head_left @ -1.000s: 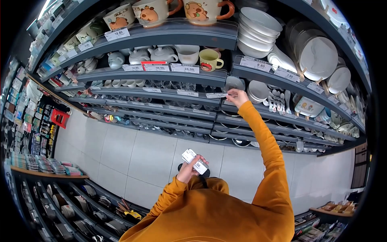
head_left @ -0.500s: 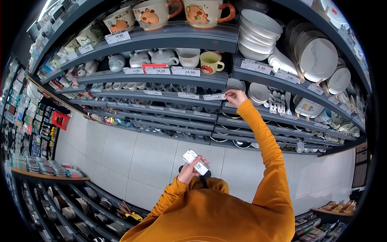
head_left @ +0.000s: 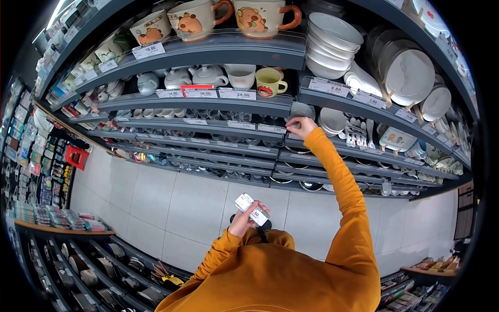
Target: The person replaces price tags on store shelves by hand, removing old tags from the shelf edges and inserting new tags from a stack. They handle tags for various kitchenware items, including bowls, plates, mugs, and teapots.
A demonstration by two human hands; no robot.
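While the left hand (head_left: 241, 221) pinched price cards (head_left: 253, 210), the right hand (head_left: 303, 128), fingertips together, was nearer a shelf label (head_left: 271, 128). Upper centre, it stretched sideways just left.

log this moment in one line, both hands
left hand: holds stack of white printed price tags | right hand: beside white rectangular price label on dark grey shelf edge | label contact: unclear

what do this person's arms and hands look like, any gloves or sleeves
Both arms wear long, plain mustard-orange sleeves reaching about the wrists, with no markings visible. The left hand and right hand are bare, without gloves.
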